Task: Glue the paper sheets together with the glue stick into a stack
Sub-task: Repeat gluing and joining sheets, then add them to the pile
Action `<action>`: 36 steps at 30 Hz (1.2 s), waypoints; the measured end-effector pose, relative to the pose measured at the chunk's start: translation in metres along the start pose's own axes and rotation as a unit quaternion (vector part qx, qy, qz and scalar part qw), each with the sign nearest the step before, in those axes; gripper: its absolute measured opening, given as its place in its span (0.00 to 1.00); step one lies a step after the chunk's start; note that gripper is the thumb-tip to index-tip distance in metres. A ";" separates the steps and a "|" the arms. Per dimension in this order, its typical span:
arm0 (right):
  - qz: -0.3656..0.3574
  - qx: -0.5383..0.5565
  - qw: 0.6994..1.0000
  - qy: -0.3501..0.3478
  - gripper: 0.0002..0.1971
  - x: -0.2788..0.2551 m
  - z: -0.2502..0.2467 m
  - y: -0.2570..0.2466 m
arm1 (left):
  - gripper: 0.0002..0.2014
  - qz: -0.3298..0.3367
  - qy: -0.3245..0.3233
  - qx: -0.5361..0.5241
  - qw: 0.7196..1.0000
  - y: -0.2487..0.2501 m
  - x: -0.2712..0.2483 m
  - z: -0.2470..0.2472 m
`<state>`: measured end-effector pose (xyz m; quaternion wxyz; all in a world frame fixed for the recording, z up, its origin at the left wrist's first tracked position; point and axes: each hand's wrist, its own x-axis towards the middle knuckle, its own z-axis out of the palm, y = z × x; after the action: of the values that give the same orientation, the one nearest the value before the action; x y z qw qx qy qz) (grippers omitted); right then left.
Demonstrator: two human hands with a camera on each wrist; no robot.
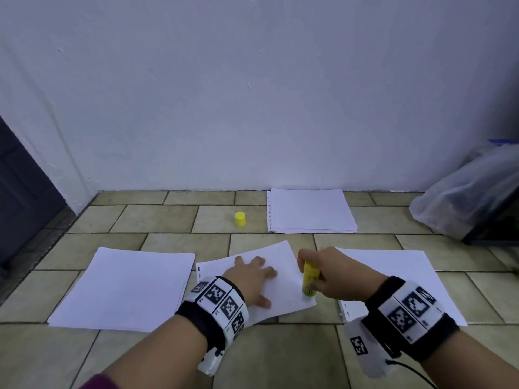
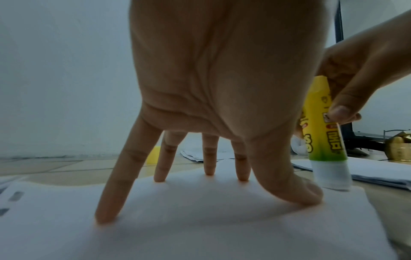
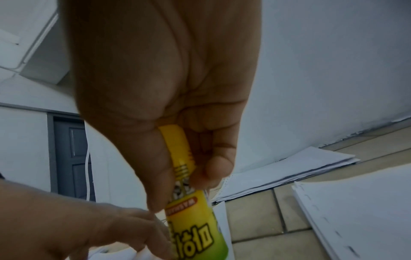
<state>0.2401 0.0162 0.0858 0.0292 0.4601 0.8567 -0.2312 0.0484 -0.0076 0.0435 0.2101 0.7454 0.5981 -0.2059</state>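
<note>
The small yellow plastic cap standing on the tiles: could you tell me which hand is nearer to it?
Left. The left hand lies just below the small yellow plastic cap, pressing paper; the right hand is further right.

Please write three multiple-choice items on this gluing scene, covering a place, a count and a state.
1. Where is the yellow cap?
A. on the floor tiles left of the far paper pile
B. on the glue stick
C. in the left hand

2. How many paper piles or sheets lie on the floor?
A. two
B. four
C. six

3. What is the left hand doing?
A. lifting a sheet
B. pressing the middle sheet with spread fingers
C. holding the cap

Answers: A, the cap stands alone; B, head view shows four; C is wrong, so B, while the right hand holds the glue stick.
</note>
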 end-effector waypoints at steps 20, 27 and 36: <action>0.146 0.582 0.788 0.138 0.05 0.036 0.006 0.038 | 0.37 0.009 0.104 0.016 0.994 -0.007 -0.013 0.017; 0.138 0.450 0.851 0.230 0.11 0.054 0.007 0.018 | 0.34 0.015 0.097 -0.013 0.995 -0.016 -0.008 0.017; 0.040 0.247 0.949 0.193 0.13 0.084 0.009 -0.026 | 0.36 0.006 0.087 -0.046 0.995 -0.017 -0.003 0.024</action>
<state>0.1692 0.0655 0.0657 -0.2416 0.5230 0.7427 -0.3413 0.0300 -0.0198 0.0238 0.1923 0.7536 0.6188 -0.1110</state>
